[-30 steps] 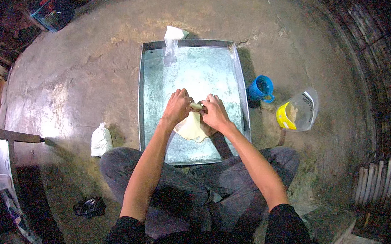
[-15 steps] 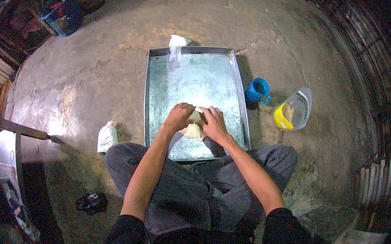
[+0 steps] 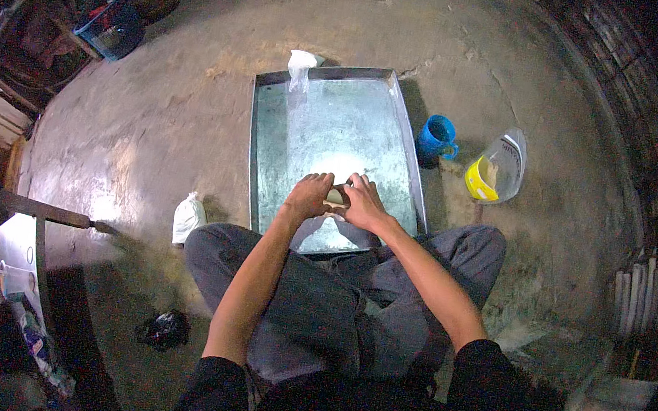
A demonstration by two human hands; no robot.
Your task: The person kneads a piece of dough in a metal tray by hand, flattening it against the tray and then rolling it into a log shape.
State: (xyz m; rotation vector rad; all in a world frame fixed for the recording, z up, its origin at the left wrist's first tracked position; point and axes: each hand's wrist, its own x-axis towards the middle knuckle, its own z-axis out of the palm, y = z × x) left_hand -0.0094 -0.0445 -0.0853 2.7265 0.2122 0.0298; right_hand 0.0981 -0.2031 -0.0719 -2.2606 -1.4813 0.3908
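A pale piece of dough (image 3: 336,196) is between my hands, low over the near half of a shallow metal tray (image 3: 330,124). My left hand (image 3: 311,195) curls round its left side. On the other side my right hand (image 3: 363,203) grips it, fingertips bent inward. The fingers cover much of the dough, so its full shape is hidden. The tray lies on the floor before my crossed legs, and its bare metal reflects bright light near my fingertips.
Over the tray's far rim hangs a small clear bag with white contents (image 3: 302,71). Right of the tray are a blue mug (image 3: 437,137) and an opened yellow-and-clear packet (image 3: 488,177). A white bag (image 3: 189,219) stands by my left knee, with a black plastic bag (image 3: 166,329) behind it.
The dough that hung flat and spread below my hands is now gathered into a smaller piece between them. My fingers have drawn in round it. The whole view has shifted slightly.
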